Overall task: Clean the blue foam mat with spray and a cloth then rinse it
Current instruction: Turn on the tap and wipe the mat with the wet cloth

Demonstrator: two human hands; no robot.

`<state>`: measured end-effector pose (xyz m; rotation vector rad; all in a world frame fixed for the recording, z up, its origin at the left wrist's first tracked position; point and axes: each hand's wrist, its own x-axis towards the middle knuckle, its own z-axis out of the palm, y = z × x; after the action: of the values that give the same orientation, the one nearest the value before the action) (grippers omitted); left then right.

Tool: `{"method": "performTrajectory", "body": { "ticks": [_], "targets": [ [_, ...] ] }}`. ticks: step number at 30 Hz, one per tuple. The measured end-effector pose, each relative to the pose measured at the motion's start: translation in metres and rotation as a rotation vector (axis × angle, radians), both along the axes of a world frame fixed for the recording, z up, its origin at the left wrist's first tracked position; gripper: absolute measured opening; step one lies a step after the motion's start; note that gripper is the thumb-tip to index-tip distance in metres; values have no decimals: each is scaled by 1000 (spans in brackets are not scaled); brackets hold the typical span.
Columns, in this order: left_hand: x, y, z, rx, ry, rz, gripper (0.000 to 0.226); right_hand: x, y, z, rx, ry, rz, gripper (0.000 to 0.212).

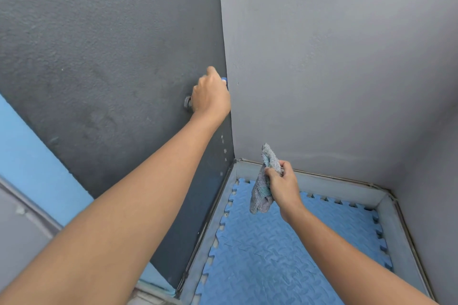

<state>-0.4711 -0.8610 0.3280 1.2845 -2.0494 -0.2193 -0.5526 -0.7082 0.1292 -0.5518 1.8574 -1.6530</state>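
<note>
the left hand hides most of the blue-handled metal wall tap. the right hand covers the middle of the grey terry cloth. the blue foam mat runs off the bottom edge.

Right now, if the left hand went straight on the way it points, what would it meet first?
The left hand grips the tap, so it would probably meet the dark wall right behind it; the gap is hard to judge.
</note>
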Motion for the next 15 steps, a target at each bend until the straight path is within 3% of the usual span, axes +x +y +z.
{"method": "performTrajectory", "body": {
  "ticks": [3,6,7,9,12,15],
  "targets": [
    [5,13,-29,-434,107,-95,35,-4,7,-13,-7,-3,-6,8],
    [8,59,-94,-657,74,-557,30,-10,15,-39,15,7,-23,12],
    [11,73,-127,-607,-21,-720,26,-11,19,-53,39,14,-39,11],
    [25,90,-201,-329,-328,-884,26,-15,31,-84,89,24,-51,10],
    [63,83,-311,262,-890,-700,44,-27,55,-131,197,55,-50,9],
    [117,79,-386,699,-1151,-518,88,-41,75,-176,338,152,-16,8]
  ]
}}
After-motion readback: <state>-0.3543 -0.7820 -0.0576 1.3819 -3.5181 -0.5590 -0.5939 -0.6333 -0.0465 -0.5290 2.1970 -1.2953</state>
